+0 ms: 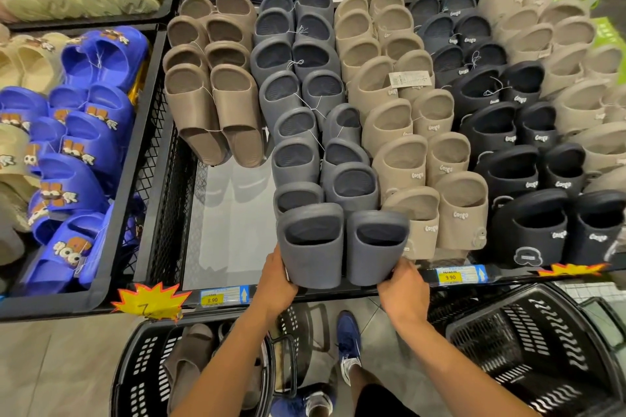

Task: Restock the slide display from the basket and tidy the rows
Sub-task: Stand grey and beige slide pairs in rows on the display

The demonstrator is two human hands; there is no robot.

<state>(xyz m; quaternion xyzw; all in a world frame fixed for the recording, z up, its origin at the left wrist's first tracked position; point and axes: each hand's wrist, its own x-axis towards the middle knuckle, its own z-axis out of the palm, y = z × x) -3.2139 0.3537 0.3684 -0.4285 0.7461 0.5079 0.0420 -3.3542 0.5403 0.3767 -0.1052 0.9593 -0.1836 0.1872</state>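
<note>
Hands (277, 278) (403, 288) gripping grey slides (342, 244), display front

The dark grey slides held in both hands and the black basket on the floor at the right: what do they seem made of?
Pair of dark grey moulded slides: probably soft foam or rubber, matt; thick, rounded, seamless one-piece walls without shine. Black slotted floor basket: likely hard plastic, slightly glossy; moulded slots, light sheen.

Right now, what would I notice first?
The left hand and right hand hold a pair of grey slides at the front of the display. Bright blue slides sit in the bin on the left, and a bare gap shows in front of the brown slides.
</note>
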